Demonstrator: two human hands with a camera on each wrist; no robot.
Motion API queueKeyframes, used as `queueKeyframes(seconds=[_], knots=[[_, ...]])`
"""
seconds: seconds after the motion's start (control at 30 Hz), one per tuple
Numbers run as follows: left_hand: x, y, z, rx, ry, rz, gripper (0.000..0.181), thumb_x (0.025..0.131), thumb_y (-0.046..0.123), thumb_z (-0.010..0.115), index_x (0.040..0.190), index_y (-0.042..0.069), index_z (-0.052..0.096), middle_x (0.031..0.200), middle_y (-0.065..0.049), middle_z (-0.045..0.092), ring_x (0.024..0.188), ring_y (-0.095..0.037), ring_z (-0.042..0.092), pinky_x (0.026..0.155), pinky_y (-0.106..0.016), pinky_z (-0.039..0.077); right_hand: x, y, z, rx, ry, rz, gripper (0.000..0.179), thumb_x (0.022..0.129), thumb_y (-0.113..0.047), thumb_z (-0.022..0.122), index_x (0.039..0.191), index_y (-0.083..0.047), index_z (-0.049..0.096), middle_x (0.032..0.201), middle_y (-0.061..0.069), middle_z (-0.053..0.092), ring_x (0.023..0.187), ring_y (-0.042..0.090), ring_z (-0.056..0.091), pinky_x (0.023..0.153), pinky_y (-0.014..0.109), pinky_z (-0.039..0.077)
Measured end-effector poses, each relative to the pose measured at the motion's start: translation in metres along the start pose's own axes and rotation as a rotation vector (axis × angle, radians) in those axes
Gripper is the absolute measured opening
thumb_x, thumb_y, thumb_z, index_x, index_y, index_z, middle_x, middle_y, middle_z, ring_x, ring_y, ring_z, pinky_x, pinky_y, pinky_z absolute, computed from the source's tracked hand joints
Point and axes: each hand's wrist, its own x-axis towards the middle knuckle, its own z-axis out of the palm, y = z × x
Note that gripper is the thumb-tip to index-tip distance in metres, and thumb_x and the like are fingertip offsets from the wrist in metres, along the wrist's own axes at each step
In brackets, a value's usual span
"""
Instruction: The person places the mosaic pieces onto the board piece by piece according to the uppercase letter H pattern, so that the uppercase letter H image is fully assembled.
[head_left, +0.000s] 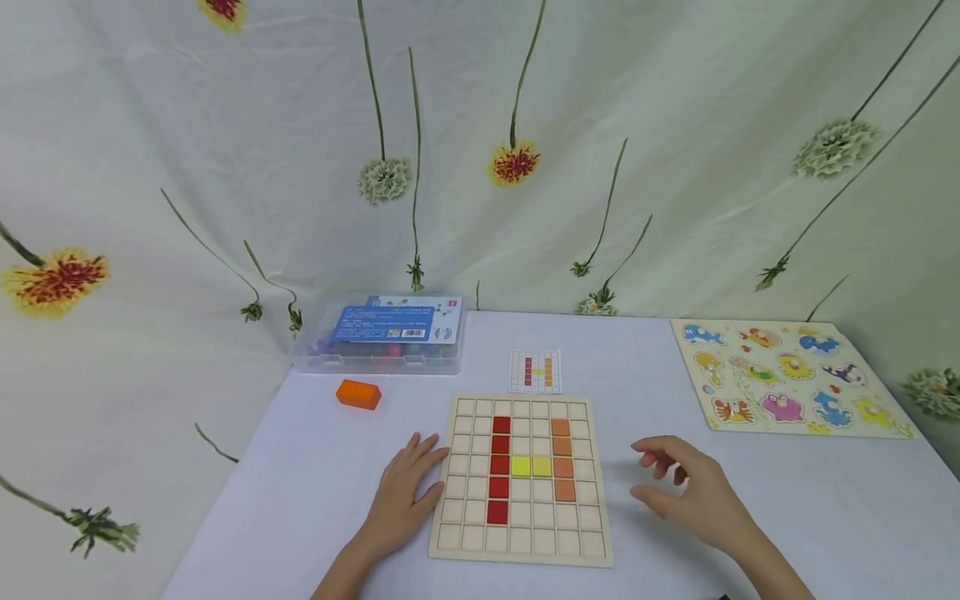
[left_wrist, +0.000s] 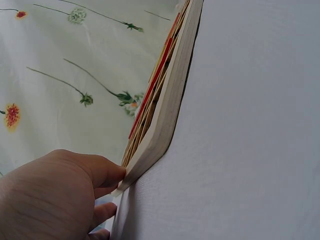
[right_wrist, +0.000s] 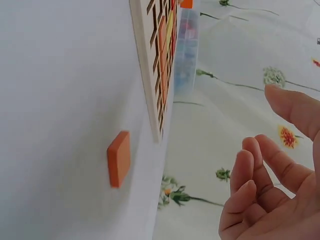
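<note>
A wooden grid board [head_left: 519,561] lies flat on the white table. Set in it are a column of several red tiles [head_left: 498,464], two yellow tiles [head_left: 530,466] and a column of several orange tiles [head_left: 562,467]. My left hand [head_left: 405,492] rests at the board's left edge, its thumb touching the side in the left wrist view. To the right of the board hovers my right hand [head_left: 693,496], fingers loosely bent and thumb apart, holding nothing. A loose orange tile [right_wrist: 119,159] lies on the table near that hand in the right wrist view; the head view does not show it.
Behind the board lies a small pattern card [head_left: 536,371] with a matching coloured design. A clear plastic box [head_left: 378,364] stands at the back left, with an orange block [head_left: 358,394] in front of it. An animal puzzle board [head_left: 795,379] lies at the back right, beside the flowered cloth.
</note>
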Motion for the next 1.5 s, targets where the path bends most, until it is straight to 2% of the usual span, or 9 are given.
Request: queueKeyframes(seconds=[0.07, 0.17, 0.37, 0.7, 0.93, 1.2, 1.5], knots=[[0.000, 0.000, 0.001, 0.005, 0.001, 0.003, 0.046, 0.088, 0.010, 0.065, 0.133, 0.009, 0.059, 0.149, -0.013, 0.048, 0.145, -0.040, 0.030, 0.113, -0.062, 0.023, -0.007, 0.006, -0.008, -0.016, 0.036, 0.022, 0.047, 0.072, -0.013, 0.085, 0.114, -0.013, 0.065, 0.090, -0.001, 0.063, 0.076, 0.008, 0.052, 0.064, 0.021, 0.042], [0.000, -0.001, 0.001, 0.004, 0.003, 0.005, 0.046, 0.088, 0.010, 0.065, 0.134, 0.009, 0.059, 0.149, -0.013, 0.048, 0.145, -0.040, 0.029, 0.114, -0.062, 0.023, -0.016, 0.015, -0.016, -0.029, 0.044, 0.099, 0.049, 0.073, -0.016, 0.085, 0.117, -0.014, 0.064, 0.091, 0.000, 0.063, 0.078, 0.009, 0.052, 0.064, 0.020, 0.041], [0.000, 0.000, 0.001, 0.002, 0.009, 0.011, 0.046, 0.088, 0.009, 0.065, 0.134, 0.009, 0.058, 0.148, -0.013, 0.048, 0.144, -0.041, 0.030, 0.113, -0.063, 0.022, -0.025, 0.032, -0.016, 0.008, -0.017, 0.214, 0.050, 0.074, -0.018, 0.084, 0.119, -0.010, 0.064, 0.094, 0.000, 0.062, 0.078, 0.007, 0.051, 0.065, 0.020, 0.041], [0.000, -0.001, 0.001, -0.001, 0.007, 0.012, 0.046, 0.089, 0.010, 0.064, 0.134, 0.010, 0.058, 0.149, -0.013, 0.048, 0.145, -0.041, 0.029, 0.113, -0.063, 0.022, -0.025, 0.051, -0.007, 0.076, -0.118, 0.281, 0.060, 0.069, -0.022, 0.087, 0.121, -0.009, 0.062, 0.095, -0.001, 0.059, 0.075, 0.006, 0.049, 0.061, 0.020, 0.040], [-0.001, -0.003, 0.001, -0.009, -0.011, -0.010, 0.046, 0.088, 0.010, 0.065, 0.134, 0.009, 0.058, 0.150, -0.012, 0.047, 0.146, -0.038, 0.028, 0.115, -0.061, 0.021, -0.028, 0.064, 0.000, 0.031, -0.136, 0.212, 0.063, 0.067, -0.027, 0.089, 0.121, -0.011, 0.062, 0.095, -0.005, 0.059, 0.078, 0.003, 0.048, 0.066, 0.018, 0.042], [0.000, -0.004, 0.002, -0.016, -0.017, -0.016, 0.047, 0.088, 0.012, 0.066, 0.135, 0.010, 0.058, 0.150, -0.011, 0.046, 0.147, -0.037, 0.027, 0.116, -0.060, 0.020, -0.030, 0.066, 0.003, -0.072, -0.078, 0.124, 0.044, 0.064, -0.024, 0.090, 0.102, -0.018, 0.068, 0.088, -0.013, 0.057, 0.076, -0.001, 0.045, 0.066, 0.018, 0.042], [0.001, -0.003, 0.002, -0.003, 0.015, 0.030, 0.046, 0.088, 0.010, 0.065, 0.133, 0.009, 0.059, 0.147, -0.014, 0.049, 0.143, -0.042, 0.031, 0.112, -0.064, 0.024, -0.029, 0.066, 0.005, -0.103, -0.049, 0.096, 0.037, 0.065, -0.020, 0.090, 0.095, -0.020, 0.068, 0.086, -0.016, 0.055, 0.075, -0.003, 0.046, 0.065, 0.018, 0.044]])
